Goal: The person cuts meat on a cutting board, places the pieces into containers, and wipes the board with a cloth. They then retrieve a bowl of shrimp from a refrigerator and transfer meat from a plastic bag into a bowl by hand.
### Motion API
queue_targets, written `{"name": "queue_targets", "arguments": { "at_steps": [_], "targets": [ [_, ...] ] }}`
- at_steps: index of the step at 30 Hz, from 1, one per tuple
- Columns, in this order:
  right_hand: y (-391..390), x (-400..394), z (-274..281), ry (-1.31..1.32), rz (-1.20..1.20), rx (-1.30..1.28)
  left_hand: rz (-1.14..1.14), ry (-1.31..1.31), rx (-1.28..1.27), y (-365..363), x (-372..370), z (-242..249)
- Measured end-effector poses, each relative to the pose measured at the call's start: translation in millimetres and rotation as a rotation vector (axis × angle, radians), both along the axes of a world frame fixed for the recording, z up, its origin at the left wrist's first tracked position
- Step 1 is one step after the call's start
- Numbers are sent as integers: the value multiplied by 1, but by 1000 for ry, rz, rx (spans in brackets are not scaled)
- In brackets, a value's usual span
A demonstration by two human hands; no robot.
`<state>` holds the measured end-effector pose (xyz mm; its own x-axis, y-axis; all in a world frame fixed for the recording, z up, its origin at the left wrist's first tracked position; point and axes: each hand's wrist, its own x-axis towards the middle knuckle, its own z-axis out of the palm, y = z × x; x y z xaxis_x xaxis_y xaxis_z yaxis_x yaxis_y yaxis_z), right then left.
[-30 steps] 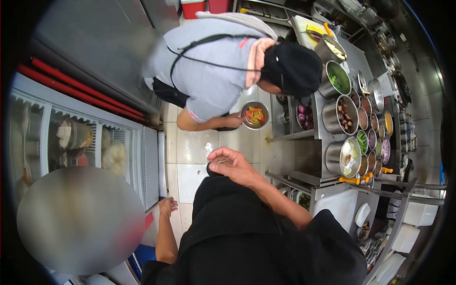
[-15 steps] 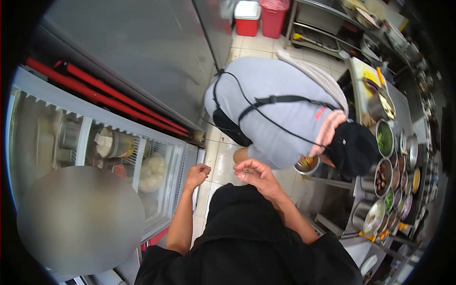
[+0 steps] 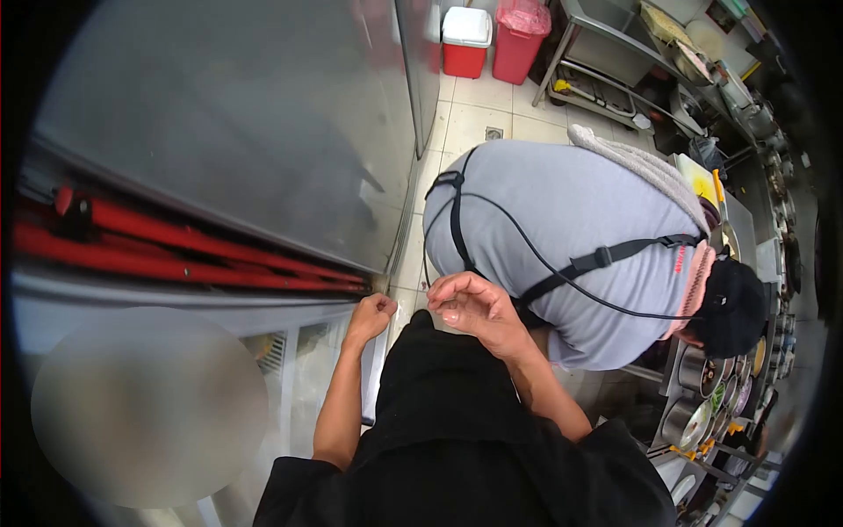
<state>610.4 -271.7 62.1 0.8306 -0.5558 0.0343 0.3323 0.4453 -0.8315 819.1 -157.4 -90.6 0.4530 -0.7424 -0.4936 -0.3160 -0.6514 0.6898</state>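
Low in front of my body, my left hand (image 3: 372, 318) is curled into a loose fist beside the glass-door fridge (image 3: 303, 351), with nothing visible in it. My right hand (image 3: 479, 314) is raised in front of my black clothing, palm partly turned up. Its fingers are bent and the thumb stands apart, with no object seen between them. Close to my right hand, a co-worker in a grey shirt (image 3: 562, 237) and black cap (image 3: 733, 307) bends over toward the counter on the right. The co-worker's hands are hidden.
Red folded poles (image 3: 211, 255) lean between the fridge and a large steel cabinet (image 3: 237, 114). Metal pots of food (image 3: 689, 422) line the right counter. Ahead, a red cooler (image 3: 465, 60) and a red bin (image 3: 520, 44) stand on the tiled floor (image 3: 470, 114) near a steel rack (image 3: 606, 83).
My view has shifted forward along the aisle, bringing the poles and the co-worker's back nearer. The co-worker now appears farther right, covering more of the counter. My hands keep much the same pose.
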Motion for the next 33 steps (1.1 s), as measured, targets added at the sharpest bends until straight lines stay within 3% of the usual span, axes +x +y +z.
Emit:
{"name": "queue_targets", "arguments": {
  "at_steps": [6, 10, 18, 27, 33],
  "targets": [
    [-51, 59, 32, -25, -212, -140, -209, -61, -143, -68, 46, 28],
    [-85, 94, 58, -68, -315, -141, -191, -10, -199, -94, 54, 57],
    [-137, 128, 83, -193, -474, -83, -138, 194, -223, -100, 60, 26],
    [-118, 124, -2, 263, -158, -39, -25, 287, -142, -106, 48, 12],
    [-161, 98, -40, 454, -79, -18, 23, 370, -110, -153, 46, 4]
  ]
}}
